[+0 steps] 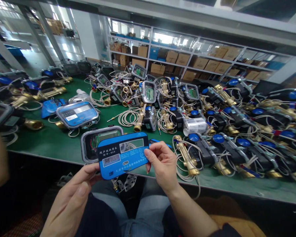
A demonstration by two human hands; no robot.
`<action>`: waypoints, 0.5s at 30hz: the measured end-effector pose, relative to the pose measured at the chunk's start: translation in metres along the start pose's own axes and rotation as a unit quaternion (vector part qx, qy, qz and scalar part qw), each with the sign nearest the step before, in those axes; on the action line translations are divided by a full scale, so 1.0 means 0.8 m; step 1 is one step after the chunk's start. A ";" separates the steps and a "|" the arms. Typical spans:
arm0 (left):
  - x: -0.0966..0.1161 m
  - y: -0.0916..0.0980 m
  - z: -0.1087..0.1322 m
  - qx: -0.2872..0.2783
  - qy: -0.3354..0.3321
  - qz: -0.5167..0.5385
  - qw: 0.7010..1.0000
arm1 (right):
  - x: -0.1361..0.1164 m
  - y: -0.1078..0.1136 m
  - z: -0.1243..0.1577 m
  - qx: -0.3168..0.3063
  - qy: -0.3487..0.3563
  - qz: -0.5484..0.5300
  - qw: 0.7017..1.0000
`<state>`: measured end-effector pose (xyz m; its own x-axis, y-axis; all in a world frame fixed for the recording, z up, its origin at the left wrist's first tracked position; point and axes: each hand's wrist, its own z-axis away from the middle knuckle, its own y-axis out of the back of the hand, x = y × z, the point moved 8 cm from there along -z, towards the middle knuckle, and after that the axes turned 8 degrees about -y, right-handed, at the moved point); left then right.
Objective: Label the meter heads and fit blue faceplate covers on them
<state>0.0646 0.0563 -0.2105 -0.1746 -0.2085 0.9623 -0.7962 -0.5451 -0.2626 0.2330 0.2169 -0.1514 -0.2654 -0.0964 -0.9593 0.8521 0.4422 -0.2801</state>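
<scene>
Two bare hands at the front, both on one blue faceplate (130, 158). Right hand (164, 164) pinches its right end, thumb on the printed face, fingers behind. Left hand (72, 197) touches the left edge, fingertips partly behind, thumb off the face; can't tell how firmly it grips. Plate held tilted, printed side up, at the near edge of the tabletop (71, 154), above jeans (153, 200). It has a clear window, a small oval hole and white lettering.

Just behind it, partly covered: open-faced black housing (88, 151), green circuit board (106, 136) showing. Another blue piece (166, 144) peeks out behind the right hand. Blurred shape at the left edge, can't tell what.

Further back, left: meter with a blue face (85, 113), beside a smaller blue item (51, 108). Right: brass pipe fitting (186, 158), clear film roll (196, 126), rows of black meters with blue caps (218, 138), coiled pale cables (128, 117). Far back: metal shelving (150, 42) with cardboard boxes (172, 56).
</scene>
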 end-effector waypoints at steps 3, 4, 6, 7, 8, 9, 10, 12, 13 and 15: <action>0.000 0.002 -0.001 0.005 0.000 -0.003 1.000 | 0.000 0.000 0.000 -0.001 0.003 -0.002 1.000; 0.002 0.002 -0.002 0.008 0.001 -0.005 1.000 | 0.001 0.000 0.000 -0.001 0.003 -0.002 1.000; 0.006 0.000 -0.006 0.025 0.010 -0.003 1.000 | 0.001 0.000 0.001 -0.002 0.004 -0.002 1.000; 0.009 -0.001 -0.008 0.044 0.017 -0.002 0.999 | 0.002 -0.001 0.001 -0.003 0.004 0.000 1.000; 0.013 -0.001 -0.011 0.065 0.025 -0.001 0.998 | 0.002 -0.001 0.002 -0.003 0.004 0.002 1.000; 0.017 -0.003 -0.013 0.085 0.030 -0.002 0.996 | 0.002 -0.002 0.002 -0.003 0.004 0.006 1.000; 0.023 -0.004 -0.016 0.107 0.027 -0.004 0.994 | 0.002 -0.002 0.003 -0.003 0.006 0.011 1.000; 0.036 -0.008 -0.020 0.144 0.002 -0.006 0.990 | 0.001 -0.004 0.005 -0.004 0.013 0.024 1.000; 0.042 -0.010 -0.022 0.156 -0.012 -0.005 0.988 | 0.001 -0.005 0.007 -0.006 0.017 0.031 0.999; 0.048 -0.014 -0.025 0.176 -0.031 -0.007 0.984 | 0.001 -0.007 0.009 -0.011 0.024 0.045 0.999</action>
<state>0.0553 0.0704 -0.1694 -0.1197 -0.2423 0.9628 -0.5467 -0.7934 -0.2676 0.2314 0.2076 -0.1511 -0.2097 -0.0117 -0.9777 0.8632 0.4675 -0.1907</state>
